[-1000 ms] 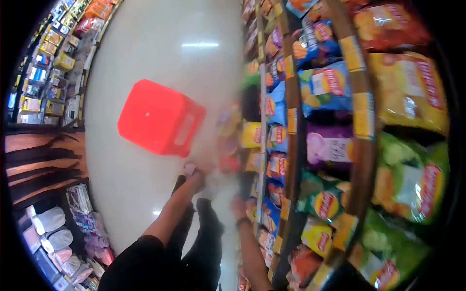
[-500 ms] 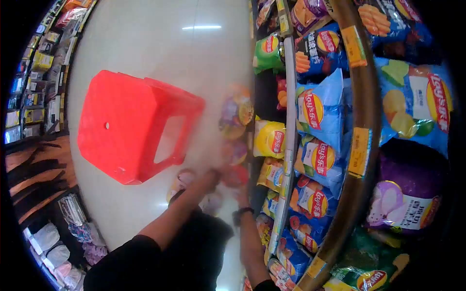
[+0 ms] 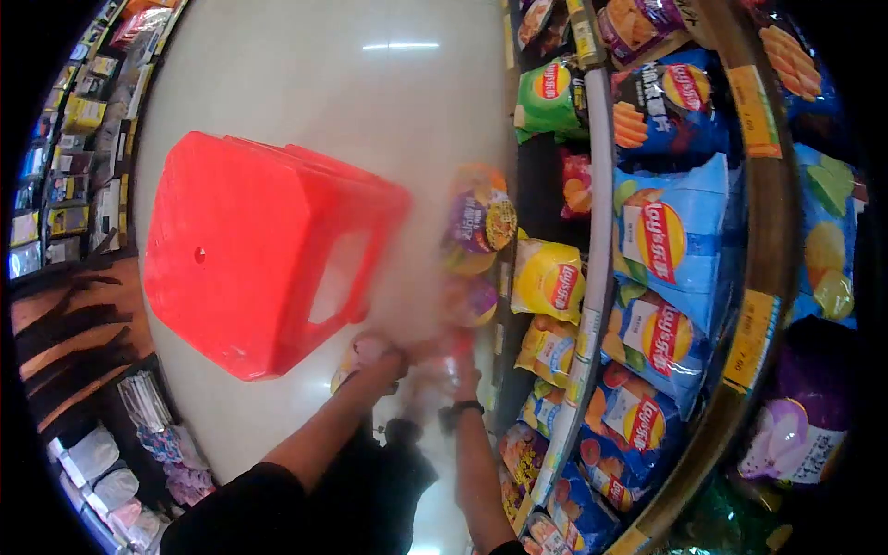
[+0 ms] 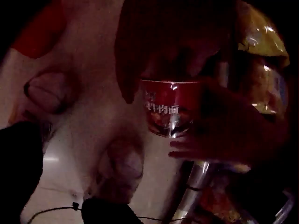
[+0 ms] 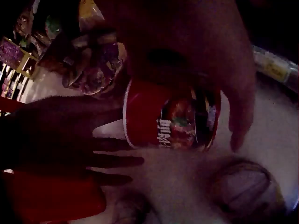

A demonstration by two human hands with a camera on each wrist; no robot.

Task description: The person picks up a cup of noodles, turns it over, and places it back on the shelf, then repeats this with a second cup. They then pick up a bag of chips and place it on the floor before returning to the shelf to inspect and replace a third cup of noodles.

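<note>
A red instant noodle cup [image 5: 145, 114] lies sideways at my right hand [image 5: 196, 42], whose fingers reach past its base while the rest of the hand covers its upper side. My left hand [image 5: 56, 130] comes in from the other side with straight, spread fingers close to the cup's rim. From the left wrist, the cup [image 4: 168, 105] shows below my left hand [image 4: 173, 37], with the right hand [image 4: 229, 126] coming from the right. In the head view, both hands, left [image 3: 379, 370] and right [image 3: 467, 375], are close together and blurred around the cup [image 3: 455, 351].
A red plastic stool [image 3: 240, 250] stands on the pale floor [image 3: 324, 74] ahead and left. Purple noodle bowls [image 3: 481, 213] sit low beside the right shelf, which bears several bags of potato chips [image 3: 661, 231]. Shoes [image 4: 124, 158] are below the hands. Packaged goods [image 3: 83, 116] line the left shelves.
My hands have come together at the red noodle cup, which stood apart from them a second ago. The stool and right shelf appear larger and nearer as the head view has lowered.
</note>
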